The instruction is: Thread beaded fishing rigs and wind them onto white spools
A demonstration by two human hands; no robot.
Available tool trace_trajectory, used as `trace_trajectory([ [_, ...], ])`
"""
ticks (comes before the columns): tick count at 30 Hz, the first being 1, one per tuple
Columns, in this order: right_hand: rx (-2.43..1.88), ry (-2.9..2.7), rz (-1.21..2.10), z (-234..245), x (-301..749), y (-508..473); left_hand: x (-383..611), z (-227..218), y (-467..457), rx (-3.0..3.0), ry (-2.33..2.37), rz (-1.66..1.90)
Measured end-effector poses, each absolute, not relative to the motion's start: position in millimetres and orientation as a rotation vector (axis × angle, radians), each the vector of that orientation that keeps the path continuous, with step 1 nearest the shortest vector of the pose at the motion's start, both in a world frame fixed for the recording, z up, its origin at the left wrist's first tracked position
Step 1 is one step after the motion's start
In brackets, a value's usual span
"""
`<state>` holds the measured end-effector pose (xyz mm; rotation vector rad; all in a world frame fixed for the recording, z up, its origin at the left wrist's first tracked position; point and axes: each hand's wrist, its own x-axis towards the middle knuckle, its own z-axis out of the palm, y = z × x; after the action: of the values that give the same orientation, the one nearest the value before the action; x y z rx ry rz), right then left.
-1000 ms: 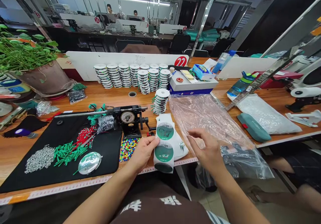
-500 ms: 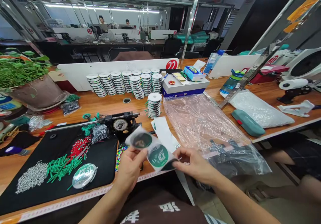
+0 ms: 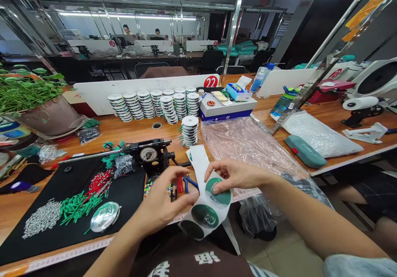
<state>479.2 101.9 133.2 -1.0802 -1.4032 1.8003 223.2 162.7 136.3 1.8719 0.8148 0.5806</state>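
Observation:
A strip of round green labels [image 3: 205,215] on white backing curls over the table's front edge. My right hand [image 3: 232,177] pinches this strip at its upper label, thumb on top. Left of it, my left hand [image 3: 163,194] is open, thumb and fingers apart, with the thumb tip close to the strip's left edge. The pale tail of the strip [image 3: 198,155] lies on the table behind. Beyond my left hand stands a small black machine with a round dial [image 3: 149,154]. Blue-handled pliers [image 3: 190,182] show between my hands. A single stack of spools [image 3: 190,132] stands behind the strip.
Several spool stacks [image 3: 143,103] line the back panel, beside a white and blue box [image 3: 228,110]. Clear plastic sheeting [image 3: 248,148] covers the right. Left, a black mat [image 3: 124,202] bears green tubes [image 3: 79,206], red pieces [image 3: 99,181], silver beads [image 3: 43,219] and a round labelled disc [image 3: 105,217].
My left hand has let go of the label strip and opened. My right hand has moved up with the strip, which has turned and hangs lower towards my lap.

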Motion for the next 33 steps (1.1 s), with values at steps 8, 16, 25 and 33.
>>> trace_trajectory([
  [8,-1.871,-1.371,0.904,86,497,186,243,89,146,1.169,0.749,0.462],
  [16,-1.871,-1.203,0.996,54,504,208,203,83,146,1.04,0.906,0.567],
  [25,-1.444,-1.198,0.749,148,533,135,194,91,152,0.932,0.924,0.619],
  [33,-1.105,-1.903,0.501,88,489,83,188,94,158,0.877,0.941,0.703],
])
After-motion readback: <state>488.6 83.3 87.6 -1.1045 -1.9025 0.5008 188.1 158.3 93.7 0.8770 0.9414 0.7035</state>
